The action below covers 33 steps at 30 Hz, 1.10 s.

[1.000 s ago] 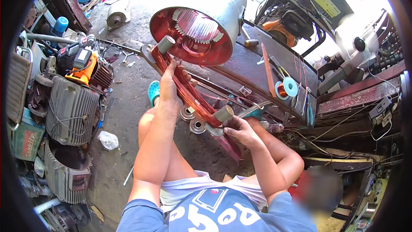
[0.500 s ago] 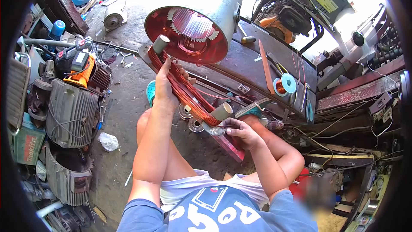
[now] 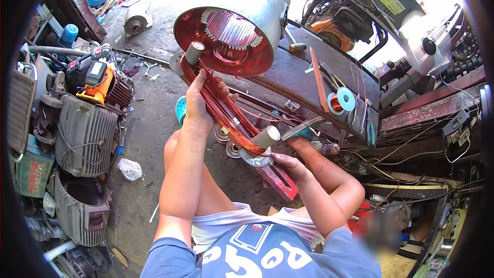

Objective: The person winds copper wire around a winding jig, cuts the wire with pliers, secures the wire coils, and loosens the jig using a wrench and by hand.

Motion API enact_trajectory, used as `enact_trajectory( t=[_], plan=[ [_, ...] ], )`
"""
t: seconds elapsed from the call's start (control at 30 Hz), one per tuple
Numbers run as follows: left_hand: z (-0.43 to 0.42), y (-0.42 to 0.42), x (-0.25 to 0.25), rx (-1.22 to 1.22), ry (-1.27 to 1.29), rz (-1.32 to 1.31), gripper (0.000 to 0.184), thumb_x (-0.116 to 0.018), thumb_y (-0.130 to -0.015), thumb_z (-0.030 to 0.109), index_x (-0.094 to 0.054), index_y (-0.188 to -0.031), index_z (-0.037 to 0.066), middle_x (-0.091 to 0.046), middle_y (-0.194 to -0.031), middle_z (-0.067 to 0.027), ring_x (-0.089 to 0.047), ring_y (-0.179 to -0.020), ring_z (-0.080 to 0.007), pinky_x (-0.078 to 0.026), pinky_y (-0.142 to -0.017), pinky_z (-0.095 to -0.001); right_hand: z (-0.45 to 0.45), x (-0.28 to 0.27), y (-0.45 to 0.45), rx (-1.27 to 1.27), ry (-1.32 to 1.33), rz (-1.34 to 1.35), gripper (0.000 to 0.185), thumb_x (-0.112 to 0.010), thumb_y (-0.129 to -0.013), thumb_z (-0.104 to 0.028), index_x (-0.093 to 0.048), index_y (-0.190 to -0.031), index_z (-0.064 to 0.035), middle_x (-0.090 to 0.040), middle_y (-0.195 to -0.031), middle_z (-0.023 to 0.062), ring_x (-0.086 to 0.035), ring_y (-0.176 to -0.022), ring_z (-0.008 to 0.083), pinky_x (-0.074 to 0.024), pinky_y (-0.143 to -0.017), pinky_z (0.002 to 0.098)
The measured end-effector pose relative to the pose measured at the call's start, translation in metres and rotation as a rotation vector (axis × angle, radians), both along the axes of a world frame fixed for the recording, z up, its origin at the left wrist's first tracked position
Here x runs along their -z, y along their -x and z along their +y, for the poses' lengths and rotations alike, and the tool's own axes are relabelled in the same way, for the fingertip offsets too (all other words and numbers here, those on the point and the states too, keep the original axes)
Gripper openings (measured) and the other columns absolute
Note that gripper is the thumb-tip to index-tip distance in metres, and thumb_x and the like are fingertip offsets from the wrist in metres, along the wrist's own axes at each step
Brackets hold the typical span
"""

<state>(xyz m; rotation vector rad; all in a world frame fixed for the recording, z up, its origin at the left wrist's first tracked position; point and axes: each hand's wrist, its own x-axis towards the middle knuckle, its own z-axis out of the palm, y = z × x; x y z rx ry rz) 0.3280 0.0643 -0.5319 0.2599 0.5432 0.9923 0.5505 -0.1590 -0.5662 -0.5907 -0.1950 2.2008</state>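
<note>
A long copper wire coil [image 3: 229, 116] is stretched around two grey cylinders on a winding frame, the upper cylinder [image 3: 194, 52] at top left and the lower cylinder [image 3: 266, 137] at bottom right. My left hand [image 3: 201, 98] is wrapped round the coil near its upper part. Below the lower cylinder, my right hand [image 3: 289, 167] is closed at the frame's end, beside a round metal disc [image 3: 256, 157] and a slotted red bar [image 3: 280, 183]. Its fingertips are partly hidden behind the frame. Just beyond the coil stands a large motor housing [image 3: 226, 41] with a toothed stator inside.
On the dark bench [image 3: 293, 80] lie a wire spool [image 3: 341, 101], pliers, a screwdriver and a red strip. Ribbed motor casings [image 3: 85, 134] and an orange tool [image 3: 98, 85] are at left. Bearings [image 3: 233, 149] lie on the floor between my legs.
My right hand has shifted down and under the frame's lower end. The red bar has swung so its slot shows. The motor housing moved slightly left in view, then held still.
</note>
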Motion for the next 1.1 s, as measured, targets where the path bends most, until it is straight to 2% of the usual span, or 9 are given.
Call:
enact_trajectory(
  t=[0.17, 0.27, 0.47, 0.57, 0.67, 0.77, 0.87, 0.97, 1.1],
  plan=[
    [-0.004, -0.001, -0.006, -0.049, -0.011, 0.055, 0.04, -0.059, -0.102, 0.047, -0.062, -0.099, 0.007, -0.065, -0.08, -0.0047, -0.068, -0.075, -0.0209, -0.061, -0.08, -0.0516, -0.003, 0.019, -0.016, 0.052, -0.1, -0.455, 0.039, -0.06, -0.106, -0.033, -0.059, -0.13, -0.0014, -0.069, -0.119, 0.0083, -0.068, -0.104, 0.0147, -0.0556, -0.094, 0.0316],
    [-0.004, -0.004, -0.006, -0.07, -0.016, 0.063, 0.039, -0.059, -0.102, 0.047, -0.062, -0.1, 0.008, -0.064, -0.08, -0.0041, -0.067, -0.075, -0.0202, -0.061, -0.08, -0.0507, 0.002, 0.0, -0.017, 0.04, -0.146, -0.654, 0.036, -0.054, -0.11, -0.033, -0.063, -0.125, -0.0022, -0.069, -0.115, 0.0042, -0.064, -0.101, 0.0096, -0.0526, -0.093, 0.0288],
    [-0.003, -0.002, -0.009, -0.082, -0.031, 0.083, 0.037, -0.062, -0.102, 0.045, -0.061, -0.101, 0.008, -0.062, -0.081, -0.0031, -0.065, -0.075, -0.0192, -0.061, -0.079, -0.0485, 0.008, -0.003, -0.013, 0.002, -0.131, -0.754, 0.037, -0.059, -0.108, -0.032, -0.066, -0.126, -0.0012, -0.071, -0.114, 0.0042, -0.063, -0.1, 0.0087, -0.0515, -0.091, 0.028],
    [-0.003, -0.002, -0.008, -0.091, -0.044, 0.099, 0.036, -0.062, -0.101, 0.044, -0.061, -0.102, 0.008, -0.062, -0.081, -0.003, -0.064, -0.075, -0.0187, -0.061, -0.078, -0.0472, 0.01, -0.004, -0.011, -0.05, -0.373, -1.066, 0.033, -0.063, -0.106, -0.027, -0.067, -0.123, 0.0005, -0.072, -0.107, 0.0035, -0.063, -0.096, 0.0104, -0.0519, -0.088, 0.0294],
    [-0.004, -0.003, -0.008, -0.098, -0.055, 0.106, 0.036, -0.063, -0.101, 0.044, -0.06, -0.103, 0.008, -0.062, -0.081, -0.0031, -0.064, -0.075, -0.0186, -0.061, -0.077, -0.0463, 0.011, 0.006, -0.017, -0.093, -0.449, -1.177, 0.027, -0.065, -0.103, -0.021, -0.068, -0.114, 0.0028, -0.073, -0.1, 0.0037, -0.063, -0.091, 0.0123, -0.0524, -0.084, 0.0318],
    [-0.003, -0.004, -0.005, -0.108, -0.074, 0.139, 0.04, -0.064, -0.1, 0.046, -0.062, -0.105, 0.006, -0.063, -0.082, -0.0034, -0.065, -0.077, -0.0194, -0.061, -0.079, -0.0476, 0.011, 0.014, -0.019, -0.027, -0.356, -1.152, 0.023, -0.065, -0.102, -0.02, -0.068, -0.108, 0.0024, -0.072, -0.096, 0.0075, -0.062, -0.087, 0.0128, -0.0522, -0.08, 0.0341],
    [-0.001, -0.004, -0.003, -0.13, -0.079, 0.153, 0.038, -0.064, -0.101, 0.044, -0.061, -0.106, 0.006, -0.063, -0.082, -0.0034, -0.065, -0.075, -0.0189, -0.062, -0.076, -0.0444, 0.009, 0.008, -0.017, -0.036, -0.423, -1.368, 0.022, -0.066, -0.098, -0.019, -0.068, -0.102, 0.0021, -0.07, -0.09, 0.0126, -0.064, -0.081, 0.0201, -0.052, -0.077, 0.0367],
    [-0.001, -0.007, -0.004, -0.16, -0.079, 0.166, 0.035, -0.065, -0.101, 0.041, -0.06, -0.105, 0.007, -0.062, -0.081, -0.0032, -0.065, -0.073, -0.0178, -0.062, -0.072, -0.0408, 0.007, -0.002, -0.013, -0.067, -0.714, -1.664, 0.021, -0.067, -0.094, -0.02, -0.067, -0.097, 0.001, -0.066, -0.088, 0.0173, -0.066, -0.081, 0.0343, -0.0525, -0.076, 0.0423],
    [0.001, -0.007, 0.001, -0.202, -0.114, 0.17, 0.033, -0.067, -0.1, 0.04, -0.06, -0.104, 0.007, -0.062, -0.08, -0.0026, -0.065, -0.072, -0.0165, -0.061, -0.069, -0.0384, -0.003, -0.019, 0.001, -0.107, -0.732, -1.758, 0.022, -0.065, -0.093, -0.022, -0.066, -0.097, -0.0001, -0.067, -0.091, 0.0205, -0.065, -0.09, 0.0435, -0.0529, -0.08, 0.0485]
  ],
)
